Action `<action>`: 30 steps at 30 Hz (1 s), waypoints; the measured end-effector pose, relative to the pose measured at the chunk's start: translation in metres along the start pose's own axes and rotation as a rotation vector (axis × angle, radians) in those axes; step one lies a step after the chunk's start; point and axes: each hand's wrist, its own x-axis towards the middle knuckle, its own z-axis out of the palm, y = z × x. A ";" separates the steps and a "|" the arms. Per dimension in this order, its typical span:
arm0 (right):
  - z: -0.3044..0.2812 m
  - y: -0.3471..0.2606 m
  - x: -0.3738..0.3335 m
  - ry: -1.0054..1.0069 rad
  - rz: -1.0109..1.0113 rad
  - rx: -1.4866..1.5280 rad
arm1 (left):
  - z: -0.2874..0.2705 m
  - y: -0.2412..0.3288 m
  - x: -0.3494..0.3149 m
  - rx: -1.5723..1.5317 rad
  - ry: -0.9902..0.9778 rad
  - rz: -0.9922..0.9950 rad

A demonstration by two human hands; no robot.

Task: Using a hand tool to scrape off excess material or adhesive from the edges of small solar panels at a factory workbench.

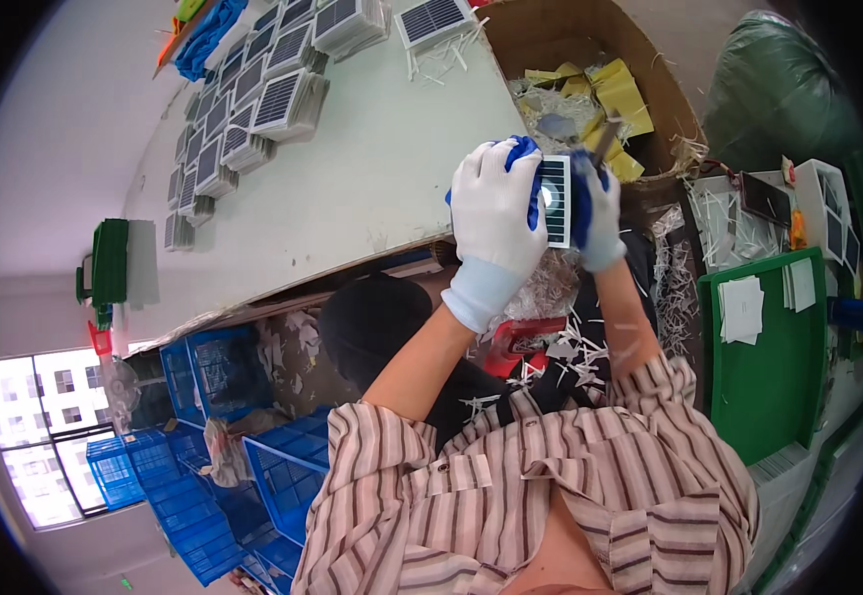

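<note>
My left hand [496,208], in a white knitted glove with blue coating, is closed around a small solar panel [556,203] with dark cells and a white border. The panel is held up beyond the table's right edge, its face turned to the right. Right beside it is my gloved right hand [602,213], closed and smeared by motion. A thin dark blade-like tool [607,141] sticks out of that fist at the top. Whether the tool touches the panel's edge I cannot tell.
Stacks of solar panels [288,104] cover the far left of the white table [372,178]. A cardboard box [655,74] holds yellow scraps. A green tray [764,387] with white cards is on the right. White strips [575,352] lie over my lap. Blue crates [188,506] stand lower left.
</note>
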 end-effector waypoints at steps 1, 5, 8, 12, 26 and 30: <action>-0.001 -0.014 -0.015 -0.075 -0.060 -0.164 | 0.000 0.000 0.000 -0.010 0.017 0.012; -0.003 -0.036 -0.044 -0.165 -0.102 -0.474 | -0.003 -0.003 -0.011 -0.073 0.173 -0.046; -0.019 -0.054 -0.059 -0.147 -0.077 -0.465 | -0.016 0.003 -0.019 -0.331 0.225 -0.141; -0.037 -0.065 -0.074 -0.253 -0.268 -0.573 | -0.038 0.020 -0.030 -0.501 -0.145 -0.091; -0.064 -0.092 -0.132 0.107 -0.217 -0.485 | 0.001 0.072 -0.044 -0.491 -0.202 0.175; -0.095 -0.109 -0.156 0.334 -0.205 -0.509 | 0.022 0.089 -0.057 -1.358 -0.400 -0.706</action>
